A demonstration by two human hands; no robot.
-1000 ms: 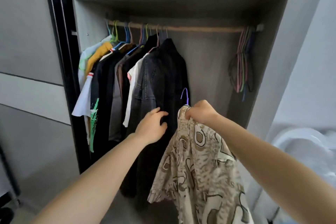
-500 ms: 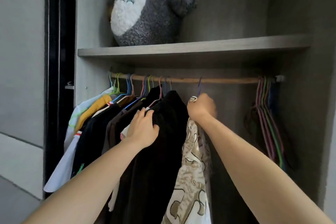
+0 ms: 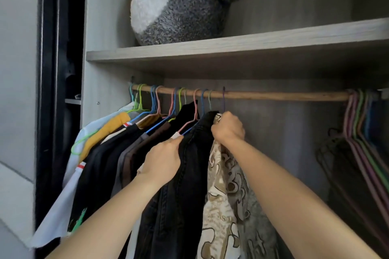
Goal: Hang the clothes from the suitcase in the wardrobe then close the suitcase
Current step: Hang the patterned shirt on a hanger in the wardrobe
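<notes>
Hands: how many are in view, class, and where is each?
2. The left hand grips the dark jacket at its shoulder; the right hand, beside it, holds the patterned shirt at its collar, just under the rod. None seems hidden.

**Patterned shirt at the rod**

The right hand point(image 3: 228, 127) grips the beige patterned shirt point(image 3: 225, 195) at its neck, and the shirt's purple hanger point(image 3: 223, 99) is hooked over the wooden rod point(image 3: 273, 95). The left hand point(image 3: 162, 161) pinches the black jacket point(image 3: 179, 206) just beside it. Spare hangers point(image 3: 362, 132) bunch at the far right. A grey plush toy point(image 3: 185, 2) sits on the shelf point(image 3: 252, 42) above.
</notes>
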